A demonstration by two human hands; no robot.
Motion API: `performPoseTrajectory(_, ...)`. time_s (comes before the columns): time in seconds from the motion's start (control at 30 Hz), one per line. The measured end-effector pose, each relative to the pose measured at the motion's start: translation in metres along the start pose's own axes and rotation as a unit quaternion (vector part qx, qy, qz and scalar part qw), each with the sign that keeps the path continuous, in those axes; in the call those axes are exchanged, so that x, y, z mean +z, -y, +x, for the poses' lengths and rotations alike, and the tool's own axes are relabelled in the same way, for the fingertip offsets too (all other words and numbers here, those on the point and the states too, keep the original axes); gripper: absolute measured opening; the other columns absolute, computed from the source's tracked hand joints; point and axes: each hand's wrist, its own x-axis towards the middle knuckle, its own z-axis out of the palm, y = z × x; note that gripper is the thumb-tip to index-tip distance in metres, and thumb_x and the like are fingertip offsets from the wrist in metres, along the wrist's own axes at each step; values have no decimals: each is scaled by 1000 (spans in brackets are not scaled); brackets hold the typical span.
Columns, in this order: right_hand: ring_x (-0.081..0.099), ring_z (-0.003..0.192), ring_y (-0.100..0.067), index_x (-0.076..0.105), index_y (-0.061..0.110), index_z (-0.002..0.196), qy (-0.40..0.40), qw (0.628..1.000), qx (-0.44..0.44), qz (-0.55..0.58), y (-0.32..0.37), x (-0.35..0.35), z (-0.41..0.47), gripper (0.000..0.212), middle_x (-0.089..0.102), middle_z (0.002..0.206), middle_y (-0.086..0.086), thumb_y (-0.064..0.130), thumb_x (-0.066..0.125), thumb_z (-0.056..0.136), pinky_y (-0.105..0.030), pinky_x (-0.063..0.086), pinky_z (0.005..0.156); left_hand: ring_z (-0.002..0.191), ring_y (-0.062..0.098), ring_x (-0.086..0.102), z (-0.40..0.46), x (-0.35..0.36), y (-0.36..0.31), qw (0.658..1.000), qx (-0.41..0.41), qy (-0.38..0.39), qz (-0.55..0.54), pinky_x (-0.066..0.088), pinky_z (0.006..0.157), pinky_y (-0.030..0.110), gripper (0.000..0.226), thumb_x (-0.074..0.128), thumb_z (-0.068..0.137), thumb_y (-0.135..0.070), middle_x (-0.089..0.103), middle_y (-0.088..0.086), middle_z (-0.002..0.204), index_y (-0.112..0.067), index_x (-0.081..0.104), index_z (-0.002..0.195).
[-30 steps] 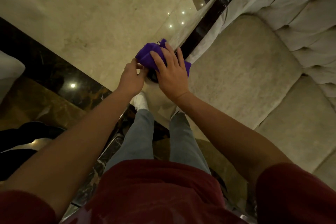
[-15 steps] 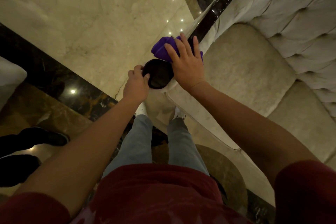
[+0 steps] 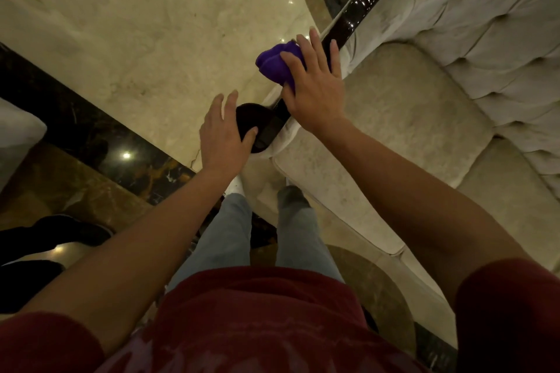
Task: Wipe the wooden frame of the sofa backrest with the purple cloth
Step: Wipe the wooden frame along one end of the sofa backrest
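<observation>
The dark glossy wooden frame [image 3: 360, 13] runs along the top of the beige sofa backrest, from its rounded end knob [image 3: 253, 118] up toward the top right. My right hand [image 3: 315, 85] lies flat on the bunched purple cloth [image 3: 274, 63], pressing it on the frame just beyond the knob. My left hand [image 3: 222, 136] rests on the rounded knob, fingers spread, thumb across the knob's top. The frame under the cloth and hand is hidden.
The beige tufted sofa [image 3: 424, 118] fills the right side, seat cushions below the backrest. Polished marble floor [image 3: 136, 24] with a dark inlay band [image 3: 91, 136] lies to the left. Another person's dark shoes [image 3: 60, 233] stand at the lower left. My legs stand beside the sofa end.
My right hand has slid the purple cloth along the frame, away from the knob toward the upper right. My left hand has loosened from a curled grip to spread fingers on the knob.
</observation>
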Motion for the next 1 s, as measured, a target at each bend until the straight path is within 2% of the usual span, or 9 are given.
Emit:
performPoseTrajectory(0.07,28,155,-40,59,16,143,-3,1000,1,0,-2,0,0,52,45,159,-16,37,56,96,-61,16,125,154,36,26,10,4,-13,999,38,0,26,28,121,52,81,68,95,-41,27,16,167,-16,28,161)
performPoseTrajectory(0.13,28,155,-40,59,15,143,-1,1000,-22,17,-8,3,2,54,45,159,-16,39,56,95,-62,17,125,155,35,24,23,17,-27,998,31,13,50,26,123,54,85,66,93,-52,28,14,168,-16,29,161)
performPoseTrajectory(0.23,30,154,-42,61,14,142,-7,998,-42,38,-20,3,3,55,47,158,-18,39,59,93,-64,19,124,156,32,22,26,33,-37,994,-5,26,110,21,122,59,91,44,89,-75,30,10,167,-18,32,159)
performPoseTrajectory(0.33,31,153,-43,62,14,141,-13,997,-60,53,-34,3,7,55,48,157,-19,40,60,92,-65,18,123,156,34,21,23,41,-35,989,-6,5,151,13,123,64,93,31,88,-81,29,11,167,-19,33,158)
performPoseTrajectory(0.53,41,147,-46,69,12,132,-75,991,-47,97,-62,9,26,52,57,147,-19,41,67,88,-64,22,123,153,38,24,26,45,-28,980,-5,15,198,21,122,63,96,27,92,-86,29,17,166,-17,28,158)
performPoseTrajectory(0.73,45,145,-44,72,12,126,-122,985,-27,120,-84,8,43,47,62,142,-16,37,70,86,-66,27,120,150,39,28,29,40,-34,983,-19,17,182,25,120,62,95,40,89,-84,34,16,162,-20,29,158)
performPoseTrajectory(0.83,44,145,-43,71,11,125,-123,986,-17,114,-97,4,55,46,61,142,-15,37,69,87,-66,27,120,148,37,34,39,32,-44,986,-70,61,141,26,119,63,102,49,84,-84,40,15,160,-23,26,162)
performPoseTrajectory(0.9,44,146,-42,71,8,124,-120,986,-19,117,-104,1,64,45,61,142,-16,35,68,88,-66,26,120,148,37,37,52,21,-55,988,-109,75,75,28,119,63,101,46,85,-86,41,14,162,-26,23,162)
performPoseTrajectory(1.0,42,148,-40,69,6,128,-107,988,-28,108,-102,-4,68,47,57,149,-17,33,67,89,-64,25,122,151,30,35,74,7,-86,997,-68,15,-14,26,123,52,85,39,96,-75,37,9,165,-23,25,163)
